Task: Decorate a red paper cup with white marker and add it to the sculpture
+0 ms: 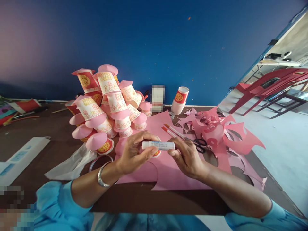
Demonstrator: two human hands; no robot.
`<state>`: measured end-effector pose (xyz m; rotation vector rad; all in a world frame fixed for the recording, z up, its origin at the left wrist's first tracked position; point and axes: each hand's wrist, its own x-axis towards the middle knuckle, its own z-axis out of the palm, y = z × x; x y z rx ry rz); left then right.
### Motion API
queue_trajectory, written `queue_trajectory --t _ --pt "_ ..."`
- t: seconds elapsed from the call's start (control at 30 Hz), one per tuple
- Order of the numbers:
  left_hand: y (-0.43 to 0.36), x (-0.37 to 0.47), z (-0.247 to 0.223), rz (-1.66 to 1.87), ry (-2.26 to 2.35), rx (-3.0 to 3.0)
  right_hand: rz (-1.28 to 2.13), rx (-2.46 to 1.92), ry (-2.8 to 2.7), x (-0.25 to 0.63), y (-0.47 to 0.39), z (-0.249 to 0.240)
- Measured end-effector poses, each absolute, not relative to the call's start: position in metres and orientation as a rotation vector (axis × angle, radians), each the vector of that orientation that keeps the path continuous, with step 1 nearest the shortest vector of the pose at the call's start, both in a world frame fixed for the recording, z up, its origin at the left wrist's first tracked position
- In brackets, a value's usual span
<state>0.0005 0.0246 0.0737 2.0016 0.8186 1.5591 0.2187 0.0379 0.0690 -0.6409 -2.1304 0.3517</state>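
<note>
A white glue stick (161,146) with printed text lies level between my hands, above pink paper sheets (179,173). My left hand (134,150) pinches its left part between thumb and fingers. At its right end, my right hand (186,155) has thumb and curled fingers closed on it. Behind the stick, partly hidden, is a small round red and gold piece (157,154). Red-capped markers (170,132) and black-handled scissors (200,145) lie just beyond my right hand.
Paper cups with pink cone tops (116,102) are piled at the back left. More cups (180,100) stand against the blue wall. Cut pink scraps (216,128) cover the right side. A white box (22,157) and clear plastic (69,163) lie left; red chairs (271,85) stand beyond.
</note>
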Motion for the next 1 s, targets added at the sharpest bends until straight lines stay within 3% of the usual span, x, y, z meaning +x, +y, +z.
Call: queue_trajectory --t 0.37,0.73,1.0 --pt "0.029 -0.005 0.065 1.538 0.922 2.106 0.904 -0.828 -2.083 0.222 0.041 0.068" --pt "0.028 0.000 0.060 1.429 0.855 1.891 1.346 -0.675 -1.572 0.212 0.040 0.065" --pt "0.029 0.008 0.054 1.587 0.877 1.709 1.409 -0.659 -1.447 0.212 0.050 0.054"
